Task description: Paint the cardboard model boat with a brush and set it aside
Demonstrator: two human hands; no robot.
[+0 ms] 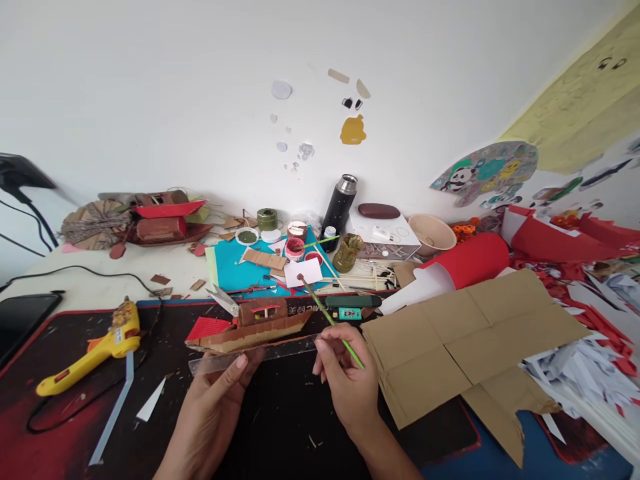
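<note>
No legible text anywhere (mat print blurred)

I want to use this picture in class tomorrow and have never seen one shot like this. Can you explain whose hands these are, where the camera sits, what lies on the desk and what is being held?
There is no machine: a person works with bare hands, and the single camera is worn on their head, looking forward and down.

The left hand holds a small cardboard model boat from below, together with a clear ruler just under it. The right hand holds a thin green paintbrush, tip up.

On the dark desk mat lie a yellow glue gun, scissors and a folded sheet of brown cardboard. Behind stand open paint pots, a black flask and a red paper roll.
</note>
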